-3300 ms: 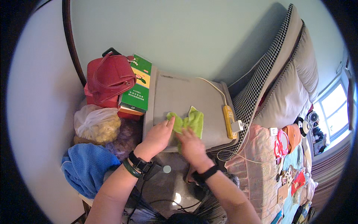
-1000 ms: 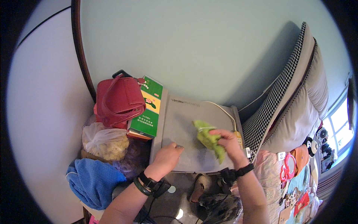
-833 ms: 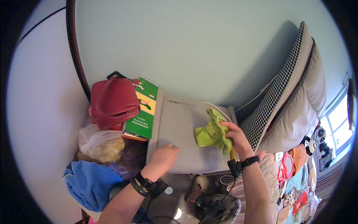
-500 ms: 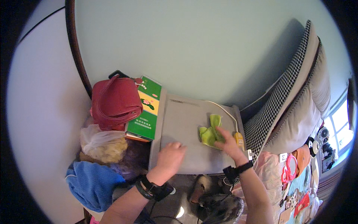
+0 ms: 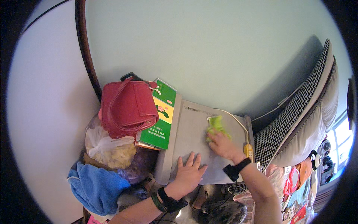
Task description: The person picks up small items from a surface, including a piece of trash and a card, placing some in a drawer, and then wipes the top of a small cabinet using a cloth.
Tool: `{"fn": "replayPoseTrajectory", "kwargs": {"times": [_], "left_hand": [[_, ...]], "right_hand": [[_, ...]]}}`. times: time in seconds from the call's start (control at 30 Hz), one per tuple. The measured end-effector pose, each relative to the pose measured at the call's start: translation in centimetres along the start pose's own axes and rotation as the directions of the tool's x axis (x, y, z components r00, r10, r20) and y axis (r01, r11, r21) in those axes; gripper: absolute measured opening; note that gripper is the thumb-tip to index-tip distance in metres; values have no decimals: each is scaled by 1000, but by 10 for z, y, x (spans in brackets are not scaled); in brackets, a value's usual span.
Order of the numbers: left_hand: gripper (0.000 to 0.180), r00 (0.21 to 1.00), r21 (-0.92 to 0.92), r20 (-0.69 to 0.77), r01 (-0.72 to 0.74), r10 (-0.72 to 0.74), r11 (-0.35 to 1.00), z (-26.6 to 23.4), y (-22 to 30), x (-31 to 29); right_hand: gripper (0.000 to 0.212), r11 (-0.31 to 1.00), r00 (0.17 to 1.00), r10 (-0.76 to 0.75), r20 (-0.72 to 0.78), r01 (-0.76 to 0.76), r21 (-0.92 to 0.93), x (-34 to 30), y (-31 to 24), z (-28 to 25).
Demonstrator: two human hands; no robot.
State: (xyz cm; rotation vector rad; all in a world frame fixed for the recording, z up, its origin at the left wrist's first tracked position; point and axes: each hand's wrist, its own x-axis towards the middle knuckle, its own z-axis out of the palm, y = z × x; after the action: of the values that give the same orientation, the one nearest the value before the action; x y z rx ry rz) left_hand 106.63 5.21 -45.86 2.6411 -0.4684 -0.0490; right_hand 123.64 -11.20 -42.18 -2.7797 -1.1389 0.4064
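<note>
Pressed onto the grey top of a small cabinet (image 5: pixel 190 134) is a bright green cloth (image 5: pixel 216 124), bunched up under the fingers of my right hand (image 5: pixel 225 147). That hand's fingers are closed over the cloth's near part and hide some of it. My left hand (image 5: pixel 188 175) lies near the front left edge of the same top, fingers spread and flat, holding nothing. Both wrists wear dark bands.
Left of the top stand a green box (image 5: pixel 158 127) and a red handbag (image 5: pixel 128 106). Below them are a clear bag (image 5: pixel 108 145) and a blue cloth (image 5: pixel 97 188). A yellow power strip (image 5: pixel 248 151) with a white cable sits at right, beside patterned cushions (image 5: pixel 298 123).
My left hand has gone from curled to spread flat on the top. My right hand has closed over the green cloth, which is now more bunched. The view has shifted slightly.
</note>
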Motion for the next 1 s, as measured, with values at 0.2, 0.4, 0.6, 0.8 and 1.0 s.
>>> {"fn": "replayPoseTrajectory", "kwargs": {"times": [0.2, 0.4, 0.6, 0.8, 1.0], "left_hand": [[51, 999, 22, 32, 44, -44, 999, 10, -1, 1], [52, 1000, 38, 13, 2, -3, 999, 2, 3, 7], [51, 1000, 28, -13, 26, -26, 999, 14, -6, 2], [50, 993, -2, 115, 38, -38, 999, 8, -1, 2], [53, 1000, 20, 0, 29, -29, 999, 10, 3, 0]], "right_hand": [[52, 950, 950, -308, -48, 305, -63, 20, -59, 18], [55, 1000, 999, -12, -49, 11, -20, 129, -13, -6], [55, 968, 968, -248, -47, 246, -49, 68, -41, 21], [52, 935, 935, -353, 28, 351, 55, -9, -61, 19], [53, 986, 986, -157, -48, 159, 43, 114, -7, -2]]}}
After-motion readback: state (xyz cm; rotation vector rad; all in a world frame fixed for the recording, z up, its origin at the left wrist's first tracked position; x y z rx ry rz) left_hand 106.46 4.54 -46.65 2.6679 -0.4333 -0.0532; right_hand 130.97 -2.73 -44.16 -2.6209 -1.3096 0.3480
